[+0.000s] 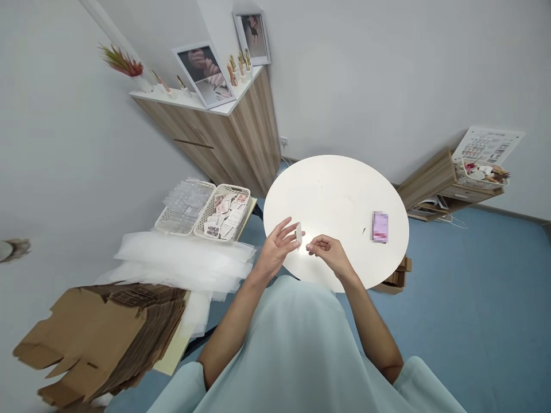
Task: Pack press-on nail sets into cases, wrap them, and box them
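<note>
My left hand (279, 245) is over the near left part of a round white table (327, 178). Its thumb and fingers grip a small, thin white piece (298, 233), seen nearly edge-on, so its kind is unclear. Just right of it is my right hand (328, 250), its thumb and index finger pinched together. A tiny dark spot shows at those fingertips, too small to name. A purple packet (380, 227), blurred out, lies on the right of the table. Beside it is a small dark object (364, 231).
To the left stand a white basket (220, 238) of printed cards and another basket (172, 226) of clear plastic packaging. White wrapping sheets (185, 258) and stacked flat cardboard boxes (94, 332) lie nearer. A wooden cabinet (249, 126) stands behind; a cardboard box (391, 287) sits under the table's right side.
</note>
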The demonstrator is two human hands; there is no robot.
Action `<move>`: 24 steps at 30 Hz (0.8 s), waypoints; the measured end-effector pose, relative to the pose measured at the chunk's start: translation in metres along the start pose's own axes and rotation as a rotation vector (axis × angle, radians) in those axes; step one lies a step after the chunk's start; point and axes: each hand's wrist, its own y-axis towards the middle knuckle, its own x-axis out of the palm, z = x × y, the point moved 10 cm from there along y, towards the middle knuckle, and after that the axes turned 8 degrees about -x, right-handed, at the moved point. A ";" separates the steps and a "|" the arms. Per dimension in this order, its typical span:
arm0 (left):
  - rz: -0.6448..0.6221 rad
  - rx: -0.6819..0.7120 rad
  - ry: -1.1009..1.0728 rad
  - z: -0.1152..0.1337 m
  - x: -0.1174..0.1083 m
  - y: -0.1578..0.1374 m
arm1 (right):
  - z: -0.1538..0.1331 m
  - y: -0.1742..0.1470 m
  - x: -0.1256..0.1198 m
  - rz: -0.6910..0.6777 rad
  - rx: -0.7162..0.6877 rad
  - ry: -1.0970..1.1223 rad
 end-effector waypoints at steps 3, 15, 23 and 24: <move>0.153 0.084 0.188 -0.001 -0.016 0.002 | -0.011 0.002 0.000 0.062 -0.083 -0.127; 0.270 -0.013 0.436 -0.052 -0.076 0.019 | 0.074 0.054 -0.001 0.145 -0.004 -0.357; 0.167 -0.295 0.528 -0.137 -0.147 0.075 | 0.182 0.088 0.010 0.125 0.267 -0.642; 0.165 -0.304 0.549 -0.143 -0.151 0.079 | 0.188 0.090 0.012 0.127 0.287 -0.686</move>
